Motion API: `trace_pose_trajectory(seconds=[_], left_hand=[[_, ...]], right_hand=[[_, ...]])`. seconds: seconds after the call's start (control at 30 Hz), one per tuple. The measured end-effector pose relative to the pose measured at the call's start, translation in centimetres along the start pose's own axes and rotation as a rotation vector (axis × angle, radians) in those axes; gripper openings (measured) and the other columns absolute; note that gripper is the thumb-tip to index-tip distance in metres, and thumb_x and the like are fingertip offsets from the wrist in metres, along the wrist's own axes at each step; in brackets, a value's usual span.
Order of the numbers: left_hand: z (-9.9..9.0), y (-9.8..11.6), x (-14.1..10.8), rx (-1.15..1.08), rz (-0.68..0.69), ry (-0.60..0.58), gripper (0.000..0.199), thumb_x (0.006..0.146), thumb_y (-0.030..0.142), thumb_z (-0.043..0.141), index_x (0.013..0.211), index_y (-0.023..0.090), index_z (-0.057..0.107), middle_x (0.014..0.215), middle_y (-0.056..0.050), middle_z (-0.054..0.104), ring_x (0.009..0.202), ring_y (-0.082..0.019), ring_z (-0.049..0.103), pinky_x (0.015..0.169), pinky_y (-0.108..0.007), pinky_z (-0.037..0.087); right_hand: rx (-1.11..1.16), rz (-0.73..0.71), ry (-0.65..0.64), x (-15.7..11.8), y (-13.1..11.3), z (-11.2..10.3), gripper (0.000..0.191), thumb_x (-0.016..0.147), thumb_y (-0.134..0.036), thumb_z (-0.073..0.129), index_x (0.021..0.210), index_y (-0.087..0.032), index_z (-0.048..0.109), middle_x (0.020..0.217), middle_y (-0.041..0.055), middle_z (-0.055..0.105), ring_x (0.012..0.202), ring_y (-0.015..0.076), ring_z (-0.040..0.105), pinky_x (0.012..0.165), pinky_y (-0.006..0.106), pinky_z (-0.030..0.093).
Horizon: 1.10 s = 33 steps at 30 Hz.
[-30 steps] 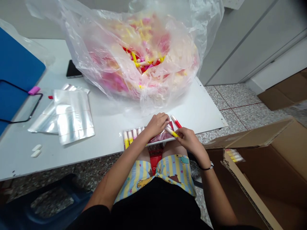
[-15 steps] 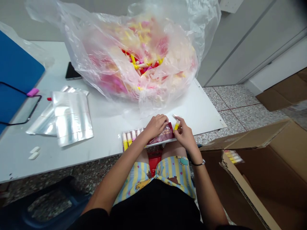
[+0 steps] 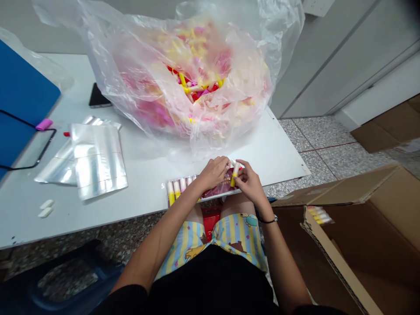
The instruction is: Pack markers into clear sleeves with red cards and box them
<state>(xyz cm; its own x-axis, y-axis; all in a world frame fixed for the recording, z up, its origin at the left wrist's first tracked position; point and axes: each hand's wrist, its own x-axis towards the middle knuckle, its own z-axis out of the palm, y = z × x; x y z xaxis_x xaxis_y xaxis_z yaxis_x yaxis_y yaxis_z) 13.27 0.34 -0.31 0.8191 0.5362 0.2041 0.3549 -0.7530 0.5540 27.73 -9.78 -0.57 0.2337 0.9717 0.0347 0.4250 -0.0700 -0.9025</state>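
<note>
At the table's front edge lies a clear plastic packet [image 3: 216, 189] with a dark red printed part. A row of tubes with white tops and mostly yellow lower ends [image 3: 173, 192] shows at its left. Across the packet rests my left hand [image 3: 215, 171], its fingers curled and closed at the packet's right part; the fingertips are partly hidden. My right hand [image 3: 249, 180] pinches a yellow-and-white tube [image 3: 235, 174] between thumb and fingers. That tube stands near upright over the packet's right end, close to my left fingertips.
A big translucent bag [image 3: 226, 118] full of coloured tubes fills the table's back. Flat clear bags [image 3: 100, 162], a phone [image 3: 98, 97], two white pieces [image 3: 46, 208] and a blue board [image 3: 22, 83] lie left. An open cardboard box [image 3: 344, 262] stands right, with a filled packet [image 3: 320, 215].
My right hand has moved a little left with the tube, bringing it over the packet's right end. The tube is now more upright. My left hand has hardly moved.
</note>
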Motion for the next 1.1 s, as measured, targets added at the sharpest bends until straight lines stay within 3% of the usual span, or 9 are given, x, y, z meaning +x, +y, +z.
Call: trace_pose_trajectory(seconds=[0.17,0.33,0.5,0.67,0.87,1.1], left_hand=[[0.2,-0.1,0.0,0.023,0.003,0.000,0.021,0.097,0.024,0.029,0.092,0.019,0.048,0.093,-0.006,0.057,0.088,-0.021,0.050,0.078,-0.033,0.037],[0.6,-0.4,0.0,0.044,0.009,0.024,0.019,0.096,0.026,0.033,0.091,0.019,0.050,0.094,-0.006,0.057,0.089,-0.021,0.050,0.076,-0.033,0.037],[0.6,-0.5,0.1,0.022,0.013,0.033,0.017,0.095,0.024,0.036,0.090,0.018,0.052,0.094,-0.006,0.057,0.090,-0.021,0.050,0.077,-0.033,0.038],[0.6,-0.5,0.1,0.025,-0.004,0.032,0.016,0.093,0.023,0.038,0.091,0.019,0.053,0.095,-0.006,0.057,0.091,-0.021,0.049,0.077,-0.034,0.037],[0.7,-0.2,0.1,0.070,-0.005,-0.016,0.018,0.094,0.023,0.038,0.090,0.018,0.054,0.096,-0.007,0.057,0.092,-0.022,0.049,0.076,-0.035,0.036],[0.7,-0.3,0.2,0.069,-0.018,-0.033,0.019,0.094,0.026,0.037,0.090,0.019,0.054,0.095,-0.007,0.057,0.091,-0.022,0.049,0.075,-0.034,0.036]], right_hand=[[-0.085,-0.010,-0.036,0.4,-0.3,0.0,0.041,0.081,-0.026,0.052,0.120,-0.013,0.053,0.079,0.0029,0.057,0.068,0.0161,0.058,0.066,0.029,0.049],[-0.253,-0.104,-0.029,0.7,-0.6,0.4,0.025,0.085,-0.024,0.049,0.105,-0.017,0.063,0.080,0.0040,0.054,0.071,0.0172,0.055,0.067,0.029,0.047],[-0.220,-0.098,0.015,1.0,-0.8,0.8,0.025,0.081,-0.025,0.057,0.103,-0.015,0.058,0.078,0.0037,0.057,0.068,0.0170,0.055,0.065,0.029,0.047],[-0.189,-0.055,-0.032,1.4,-1.1,0.3,0.020,0.077,-0.027,0.059,0.094,-0.018,0.053,0.068,-0.0022,0.054,0.059,0.0148,0.054,0.059,0.027,0.045],[-0.220,-0.115,-0.104,1.3,-1.1,-0.1,0.008,0.079,-0.026,0.057,0.079,-0.019,0.053,0.065,-0.0008,0.056,0.057,0.0141,0.052,0.054,0.026,0.042],[-0.094,-0.042,-0.166,1.2,-0.9,-0.5,0.010,0.082,-0.027,0.053,0.085,-0.018,0.055,0.064,-0.0015,0.057,0.058,0.0137,0.055,0.056,0.025,0.045]])
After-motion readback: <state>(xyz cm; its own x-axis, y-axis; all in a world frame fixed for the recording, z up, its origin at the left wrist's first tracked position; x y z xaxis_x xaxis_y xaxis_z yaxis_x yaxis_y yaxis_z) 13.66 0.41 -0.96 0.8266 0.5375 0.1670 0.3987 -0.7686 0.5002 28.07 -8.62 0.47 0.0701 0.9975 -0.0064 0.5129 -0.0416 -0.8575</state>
